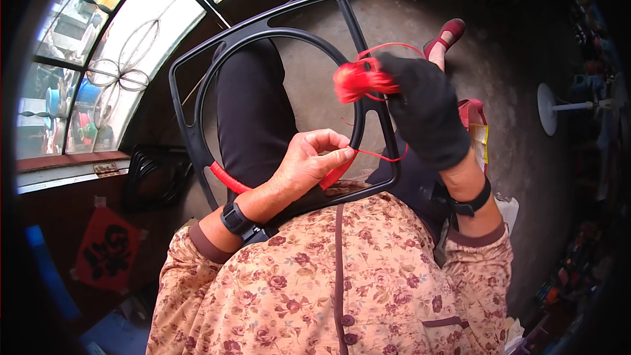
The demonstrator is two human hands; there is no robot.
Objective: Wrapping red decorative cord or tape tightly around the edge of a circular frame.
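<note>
A black frame [338, 20], squarish outside with a round ring inside, rests across my lap. Red cord [227, 177] is wound tightly round the near part of the ring. My bare left hand [314, 158] pinches the red strand at the ring's right side, thumb and forefinger together. From there the strand runs slack toward the right. In a black glove, my right hand [427, 108] is closed on a bundle of red cord [360, 80] above the frame's right edge. Loose loops stick out of the bundle.
Left of me is a barred window [118, 72]. More black frames [154, 174] stand below it. A red paper sign [108, 250] hangs at lower left. At right stand a white fan-like disc [547, 109] and a red bag [472, 113]. Another person's foot in a red shoe [447, 36] is ahead.
</note>
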